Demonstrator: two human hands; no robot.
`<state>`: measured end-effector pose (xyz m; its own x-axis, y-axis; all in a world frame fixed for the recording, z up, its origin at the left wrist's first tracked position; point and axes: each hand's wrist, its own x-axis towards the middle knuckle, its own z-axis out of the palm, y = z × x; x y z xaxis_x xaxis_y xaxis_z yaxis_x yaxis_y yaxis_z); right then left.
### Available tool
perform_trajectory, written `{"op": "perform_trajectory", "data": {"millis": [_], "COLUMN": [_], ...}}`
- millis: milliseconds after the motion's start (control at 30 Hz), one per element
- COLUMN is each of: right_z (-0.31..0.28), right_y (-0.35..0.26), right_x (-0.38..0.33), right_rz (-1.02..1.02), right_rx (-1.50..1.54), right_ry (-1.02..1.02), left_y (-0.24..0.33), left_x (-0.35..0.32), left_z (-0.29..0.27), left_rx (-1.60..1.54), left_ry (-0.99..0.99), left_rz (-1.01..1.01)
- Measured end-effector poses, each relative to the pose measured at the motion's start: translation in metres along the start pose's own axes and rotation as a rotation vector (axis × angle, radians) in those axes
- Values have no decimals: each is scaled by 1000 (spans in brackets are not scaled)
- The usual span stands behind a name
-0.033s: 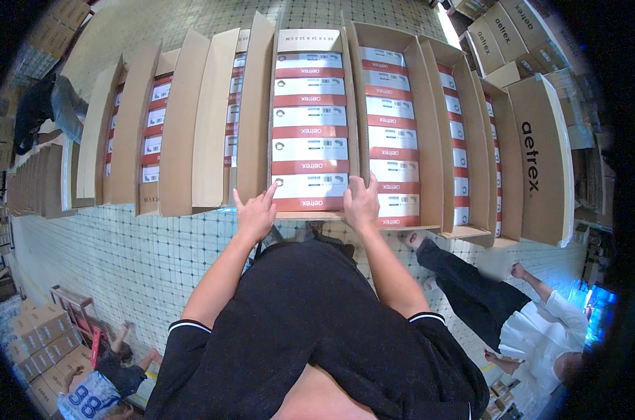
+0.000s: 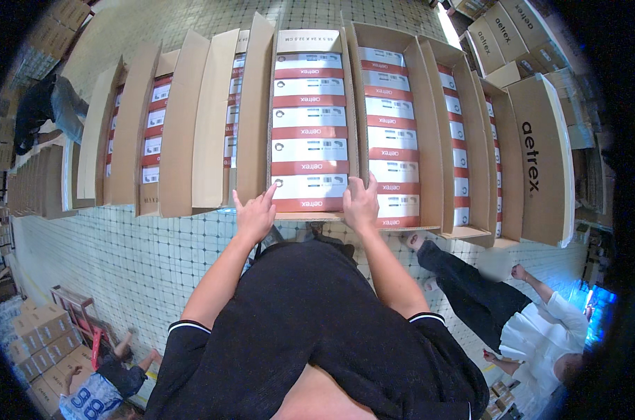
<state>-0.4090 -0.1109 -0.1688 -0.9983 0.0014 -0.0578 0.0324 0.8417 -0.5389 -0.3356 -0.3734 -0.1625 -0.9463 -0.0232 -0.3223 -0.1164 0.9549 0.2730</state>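
In front of me stands an open cardboard carton [image 2: 309, 217] with a column of white-and-red shoe boxes [image 2: 309, 185] inside. At its near left corner rests my left hand [image 2: 256, 213], fingers spread, one fingertip against the nearest shoe box. My right hand [image 2: 361, 204] is at the near right corner, its fingers bent over the wall shared with the neighbouring carton [image 2: 429, 140]. That carton holds a similar column of shoe boxes [image 2: 393, 171]. The fingers' undersides are hidden.
More open cartons [image 2: 181, 126] with raised flaps line up on both sides. A closed carton [image 2: 538, 157] ends the row at right. People are nearby: one in white [image 2: 541, 318], one lower left [image 2: 97, 392], one bending upper left [image 2: 51, 108]. Stacked cartons [image 2: 44, 336] stand lower left.
My hands and the cartons stay where they were. The person at the lower left has shifted slightly.
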Motion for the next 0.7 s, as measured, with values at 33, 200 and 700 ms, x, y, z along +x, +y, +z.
{"op": "perform_trajectory", "data": {"millis": [33,200,700], "right_z": [0,5,11], "right_y": [1,4,12], "right_x": [0,8,7], "right_rz": [-13,-38,-92], "right_rx": [22,37,65], "right_ry": [12,24,29], "left_y": [1,1,18], "left_x": [-1,6,9], "left_z": [0,2,-1], "left_rx": [22,-5,-125], "left_ry": [-26,40,208], "left_rz": [-18,-7,-76]}}
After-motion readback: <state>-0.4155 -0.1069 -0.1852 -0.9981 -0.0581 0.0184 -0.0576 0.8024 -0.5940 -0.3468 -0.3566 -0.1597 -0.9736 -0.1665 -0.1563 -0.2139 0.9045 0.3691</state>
